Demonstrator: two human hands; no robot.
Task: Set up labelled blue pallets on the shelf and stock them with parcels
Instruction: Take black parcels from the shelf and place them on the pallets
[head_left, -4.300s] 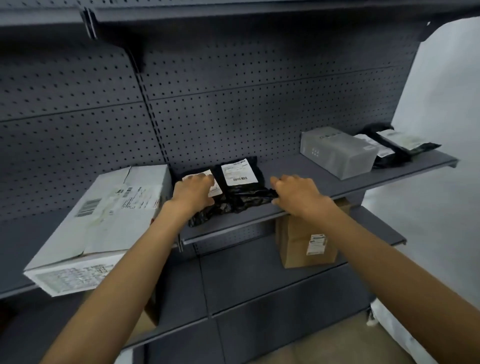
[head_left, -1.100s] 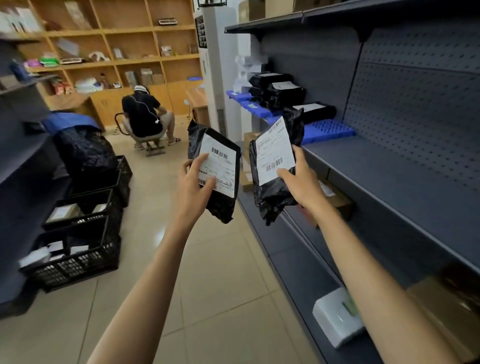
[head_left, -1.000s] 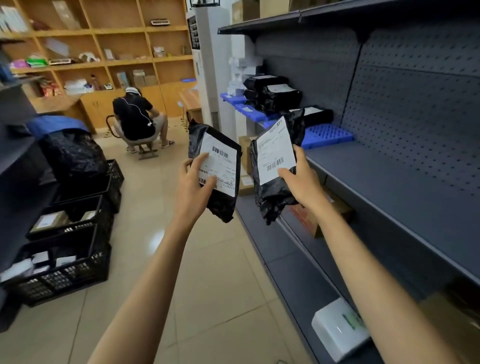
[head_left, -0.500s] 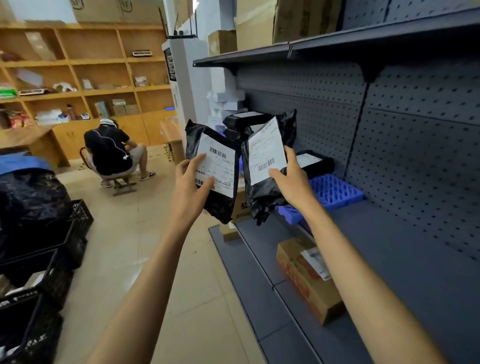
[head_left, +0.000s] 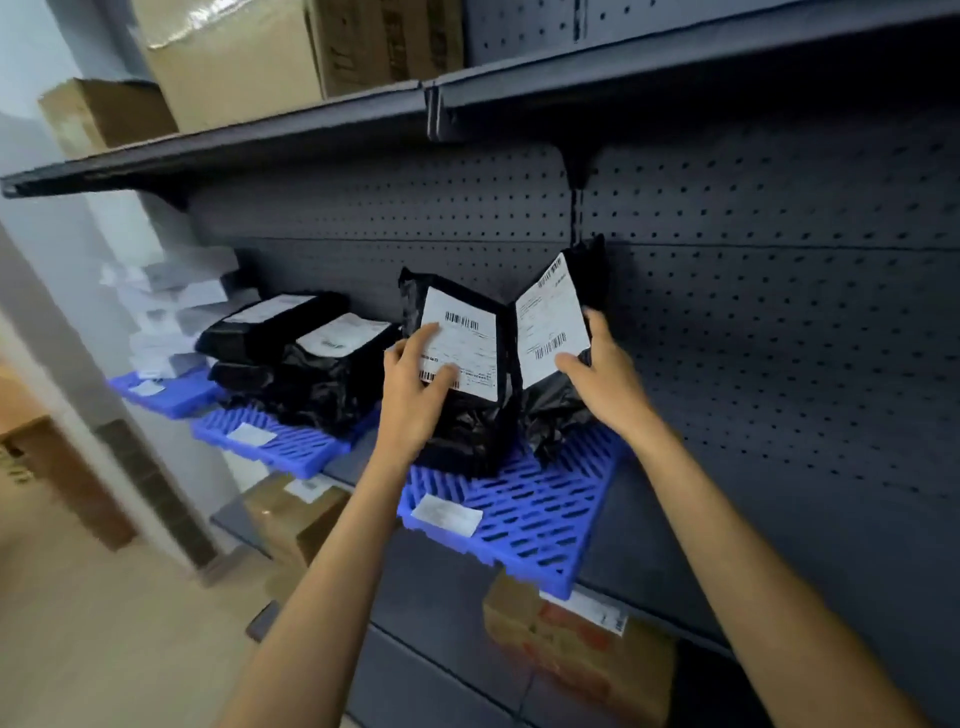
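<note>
Two parcels, one under the left hand (head_left: 415, 400) and one under the right hand (head_left: 602, 374), are showing as crinkled, slightly glossy black plastic bags (head_left: 467, 436), each wearing a flat, matt white paper label (head_left: 462, 348). They are sitting upright on a bright blue pallet (head_left: 524, 514) of smooth moulded plastic with slotted openings and a small white paper tag (head_left: 447, 515) at its front edge. The shelf (head_left: 623, 551) and its perforated back panel (head_left: 779, 322) are looking like matt dark grey painted metal, while the boxes (head_left: 234, 57) above are appearing as plain brown cardboard, one catching light on shiny tape.
</note>
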